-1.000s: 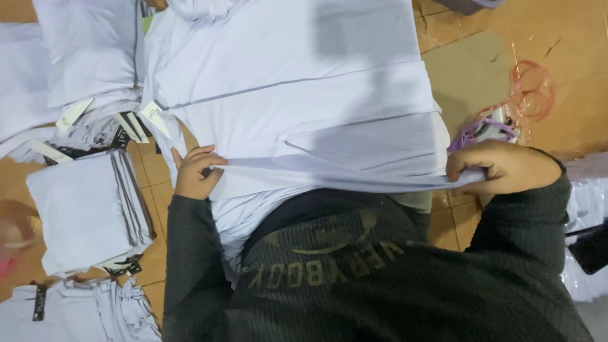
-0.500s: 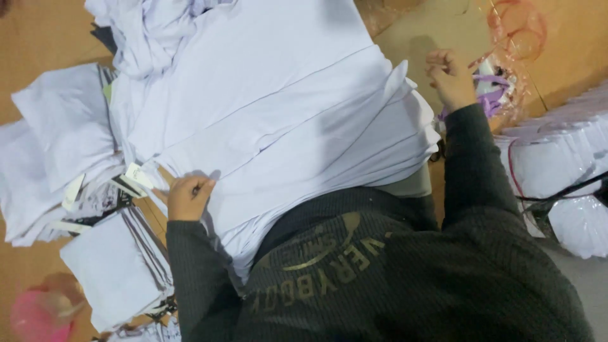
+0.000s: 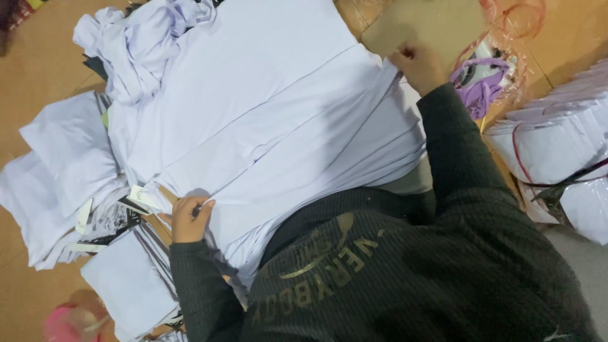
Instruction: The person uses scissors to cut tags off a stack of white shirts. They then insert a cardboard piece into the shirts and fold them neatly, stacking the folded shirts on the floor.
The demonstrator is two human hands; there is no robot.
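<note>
Both hands pinch the white cloth: left hand near edge, right hand far corner; spread flat, fold looks barely started, piles beside

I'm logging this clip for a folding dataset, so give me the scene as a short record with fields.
Setting: wooden floor, seen from above
Main item: white garment spread flat
Left hand: pinches the garment's near left edge
Right hand: grips the garment's far right edge
Left side: folded white garments with tags
Right side: bundled white stacks, purple cloth in clear plastic
</note>
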